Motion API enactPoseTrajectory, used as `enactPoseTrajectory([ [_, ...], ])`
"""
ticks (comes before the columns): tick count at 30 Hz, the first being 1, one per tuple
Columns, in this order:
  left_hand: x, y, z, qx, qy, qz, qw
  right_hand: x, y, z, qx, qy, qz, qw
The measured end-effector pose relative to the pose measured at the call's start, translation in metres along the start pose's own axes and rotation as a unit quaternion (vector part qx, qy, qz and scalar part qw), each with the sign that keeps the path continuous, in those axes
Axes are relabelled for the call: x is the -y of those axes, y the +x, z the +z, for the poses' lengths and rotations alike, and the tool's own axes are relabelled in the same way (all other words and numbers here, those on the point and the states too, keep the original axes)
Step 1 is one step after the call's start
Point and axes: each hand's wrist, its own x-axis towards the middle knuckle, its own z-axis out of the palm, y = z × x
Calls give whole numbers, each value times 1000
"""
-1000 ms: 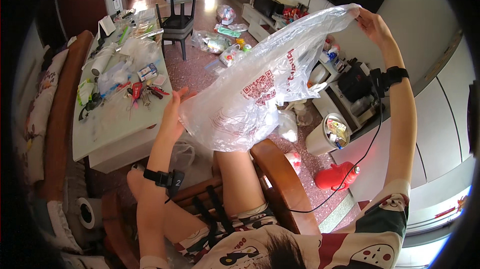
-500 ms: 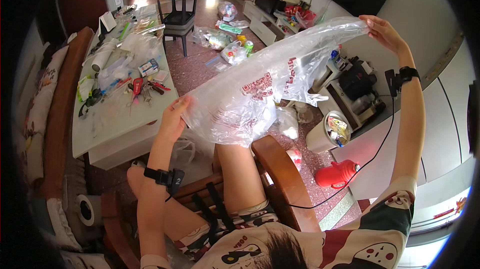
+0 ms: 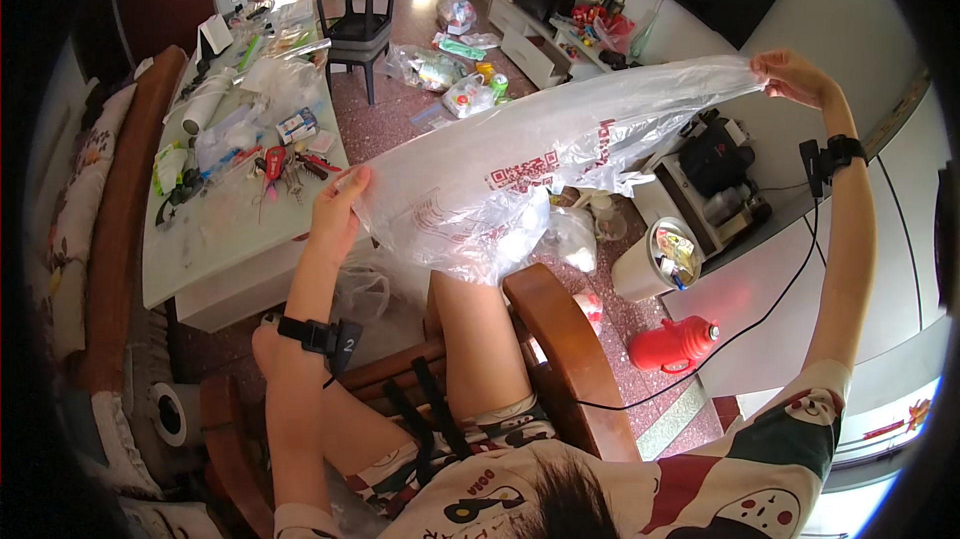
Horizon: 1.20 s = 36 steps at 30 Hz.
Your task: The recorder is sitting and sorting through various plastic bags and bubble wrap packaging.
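A large clear plastic bag [image 3: 470,179] with red printing is stretched taut across the air above my lap. My left hand [image 3: 342,211] pinches its near left corner. Far out to the upper right, my right hand [image 3: 795,79] grips the opposite end between thumb and fingers. The bag's upper edge runs nearly straight between the hands, while its lower part hangs in loose folds over my knee. Each wrist wears a black strap with a small device; a thin cable trails from the right one.
A cluttered glass-topped table [image 3: 230,229] stands at the left. To the right are a white trash bin [image 3: 640,274], a red thermos flask [image 3: 675,345] and a low cabinet. My wooden chair's armrest [image 3: 570,349] rises beside my thigh. Filled plastic bags [image 3: 430,69] lie on the floor ahead.
My right hand has moved outward to the right and slightly down, and my left hand slightly left and up. The bag is pulled wider and tauter between them.
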Motion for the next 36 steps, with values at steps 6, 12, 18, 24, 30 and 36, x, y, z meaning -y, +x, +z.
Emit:
enactPoseTrajectory([
  [6,5,2,-1,8,-59,62,996,5,1,18,-136,-64,-42,988],
  [12,4,-5,8,-30,10,171,985,10,0,10,-60,20,-102,993],
  [18,-1,3,11,-23,37,187,981,24,3,0,-85,-45,-120,988],
  [24,-2,-2,29,12,-19,175,984,34,2,-3,-267,-15,-137,954],
  [30,-5,-8,36,24,-24,155,987,27,26,-36,-318,159,-149,923],
  [36,-6,-22,55,-23,-186,-28,982,31,56,-35,-349,187,-172,902],
])
